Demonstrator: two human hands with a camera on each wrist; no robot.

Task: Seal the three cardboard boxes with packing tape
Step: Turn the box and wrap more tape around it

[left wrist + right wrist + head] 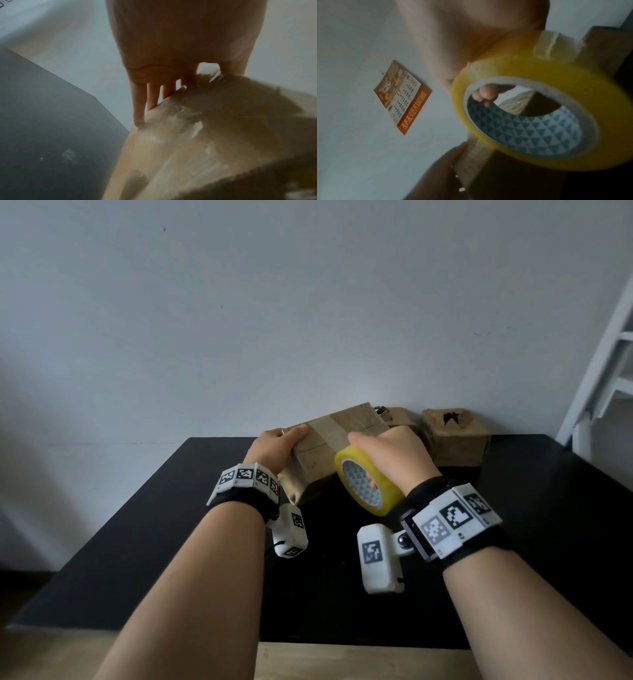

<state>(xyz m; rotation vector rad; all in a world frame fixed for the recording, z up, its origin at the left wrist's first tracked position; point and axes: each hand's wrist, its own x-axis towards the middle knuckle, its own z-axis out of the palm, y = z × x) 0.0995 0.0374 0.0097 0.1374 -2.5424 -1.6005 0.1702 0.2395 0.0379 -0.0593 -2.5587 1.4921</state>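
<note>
The nearest cardboard box (318,453) is tilted on the black table (164,542), with a paler band of tape across its top. My left hand (286,441) grips its upper left edge, thumb on top and fingers (150,97) down the far side of the box (188,148). My right hand (376,451) holds the yellow tape roll (371,487) against the box's right side, fingers hooked through the core (486,96) and thumb lying on the box top. A strip of tape (554,44) runs from the roll (530,67) onto the cardboard (600,51).
Two more cardboard boxes stand at the back by the wall: one (399,417) partly hidden behind my right hand, one (457,440) with a dark torn hole on top. A white ladder-like frame (609,354) leans at the right. A calendar (402,96) hangs on the wall.
</note>
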